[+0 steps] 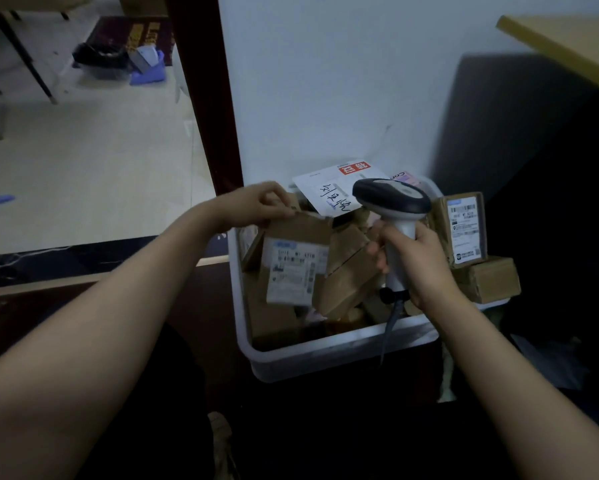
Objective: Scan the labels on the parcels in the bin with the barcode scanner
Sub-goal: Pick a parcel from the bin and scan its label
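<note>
Hands over the white bin (325,355) | our left hand (256,202) at 10 o'clock pinches the top edge of a labelled cardboard box (296,258), tilted up inside the bin | our right hand (419,261) at 3 o'clock grips the barcode scanner (393,202) handle, head above the boxes | another labelled box (462,228) stands at the bin's right rim

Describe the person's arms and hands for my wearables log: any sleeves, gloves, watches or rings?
Both forearms are bare to the frame edge: no sleeves show. The left hand and right hand wear no gloves, and no watch, band or ring is visible.
</note>
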